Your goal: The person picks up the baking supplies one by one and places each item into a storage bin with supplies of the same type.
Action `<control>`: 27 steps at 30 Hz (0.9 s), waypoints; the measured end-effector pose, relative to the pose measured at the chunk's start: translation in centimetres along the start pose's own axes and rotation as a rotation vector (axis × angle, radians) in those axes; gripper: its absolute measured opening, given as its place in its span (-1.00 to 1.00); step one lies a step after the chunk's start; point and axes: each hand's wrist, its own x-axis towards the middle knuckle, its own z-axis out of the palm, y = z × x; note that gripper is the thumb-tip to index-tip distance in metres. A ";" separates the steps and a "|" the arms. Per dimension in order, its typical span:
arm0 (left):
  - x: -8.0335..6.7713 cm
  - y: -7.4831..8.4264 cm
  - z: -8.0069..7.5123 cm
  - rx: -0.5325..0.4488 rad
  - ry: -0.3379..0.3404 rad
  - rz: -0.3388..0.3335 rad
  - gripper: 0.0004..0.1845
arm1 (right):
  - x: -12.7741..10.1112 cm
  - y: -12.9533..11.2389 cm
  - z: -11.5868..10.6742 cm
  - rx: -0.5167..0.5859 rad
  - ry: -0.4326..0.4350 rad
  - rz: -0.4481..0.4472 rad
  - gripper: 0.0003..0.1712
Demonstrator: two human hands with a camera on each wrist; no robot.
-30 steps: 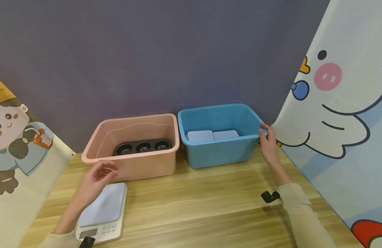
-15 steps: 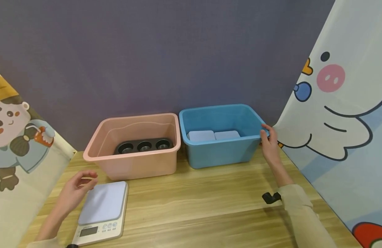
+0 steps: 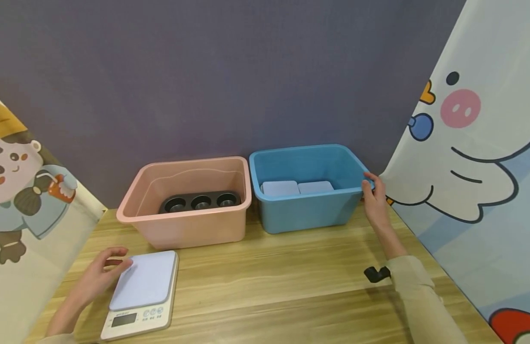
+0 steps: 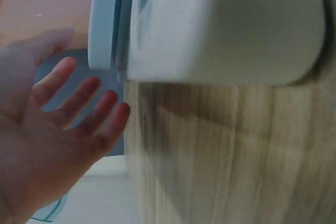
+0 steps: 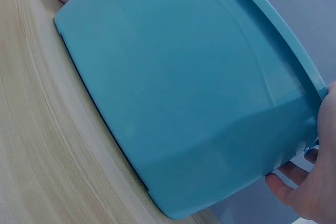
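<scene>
scale display (image 3: 123,319): digits too small to read, lower left of the head view.
scale buttons (image 3: 150,313): markings too small to tell.
scale body (image 4: 226,27): cut off by the top edge of the left wrist view and blurred.
muffin tray (image 3: 199,202): near part hidden behind the front wall of the pink bin (image 3: 192,230).
pale blue slabs (image 3: 297,187): lower parts hidden by the front wall of the blue bin (image 3: 305,215).
right hand (image 3: 374,200): fingertips hidden over the blue bin's rim; in the right wrist view, cut by the lower right edge.
left hand (image 3: 99,277): forearm cut off at the bottom edge.
black clip (image 3: 376,274): partly behind the sleeve (image 3: 419,296), shape unclear.
</scene>
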 end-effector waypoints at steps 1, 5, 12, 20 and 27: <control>0.0 -0.1 0.0 0.009 -0.033 -0.016 -0.39 | 0.0 0.0 0.0 0.000 -0.003 0.003 -0.40; 0.0 -0.3 0.0 0.030 -0.142 -0.061 -0.23 | 0.0 0.0 0.2 0.007 -0.005 0.002 -0.40; 0.6 0.2 0.4 0.078 -0.215 -0.097 -0.01 | 0.1 0.0 0.0 0.011 0.013 0.003 -0.40; 1.0 1.5 0.3 0.065 -0.247 -0.169 -0.02 | 0.0 0.1 -0.2 0.016 -0.004 0.005 -0.40; 0.8 2.1 0.3 0.053 -0.225 -0.221 0.02 | 0.1 0.2 -0.4 0.022 -0.009 0.015 -0.39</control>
